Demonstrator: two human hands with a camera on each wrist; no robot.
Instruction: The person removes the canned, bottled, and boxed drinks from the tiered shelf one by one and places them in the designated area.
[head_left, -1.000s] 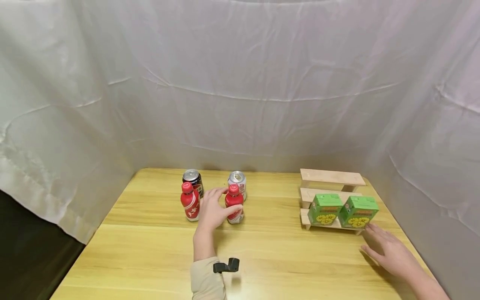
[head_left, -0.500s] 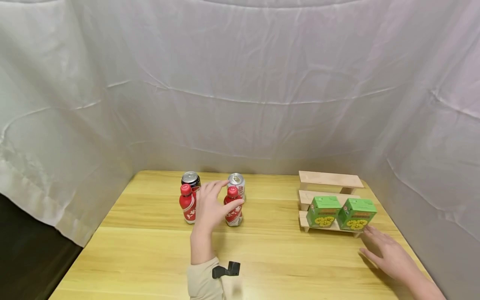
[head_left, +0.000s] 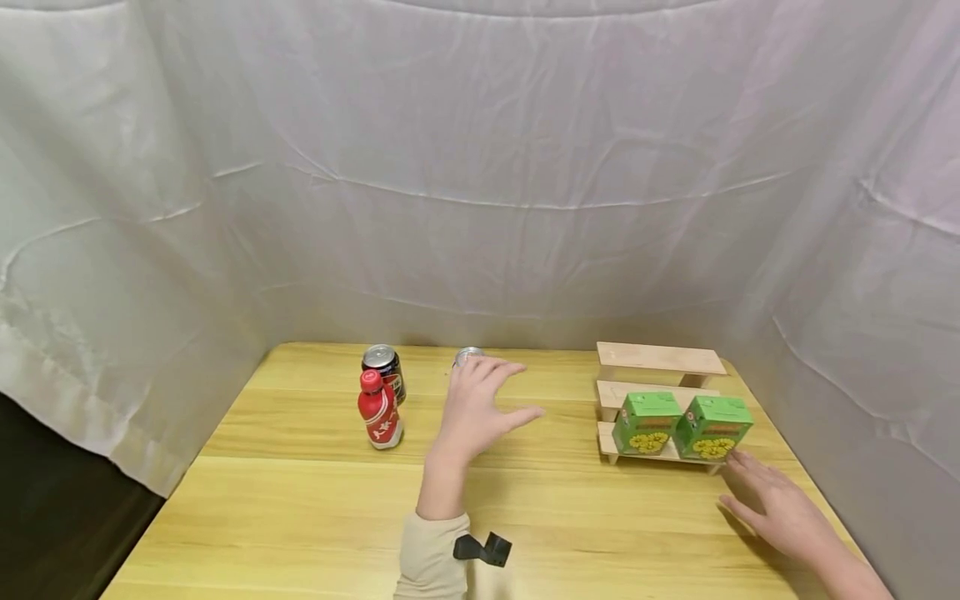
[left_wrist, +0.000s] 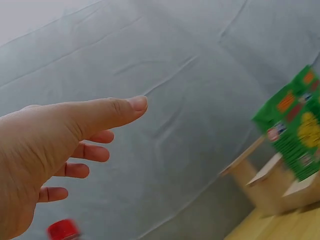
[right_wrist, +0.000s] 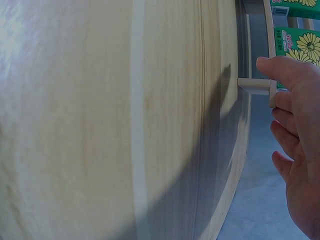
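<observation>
My left hand (head_left: 476,412) is in the air above the table, thumb and fingers spread apart with nothing between them. It hides most of a silver can (head_left: 469,353) behind it; the second red bottle is out of sight in the head view. A red cap (left_wrist: 63,229) shows below the hand in the left wrist view. To its left stand a red bottle (head_left: 379,412) and a black can (head_left: 382,362). My right hand (head_left: 780,508) is beside the lower corner of the right green box (head_left: 714,427), fingers extended; whether they touch it I cannot tell.
A small three-step wooden shelf (head_left: 660,357) stands at the right of the table (head_left: 285,517). Another green box (head_left: 648,423) sits on its lowest step, left of the first. Grey cloth (head_left: 525,167) hangs behind and along both sides.
My left hand has moved right, away from the left red bottle, and now covers where the second red bottle was seen. My right hand stays beside the shelf.
</observation>
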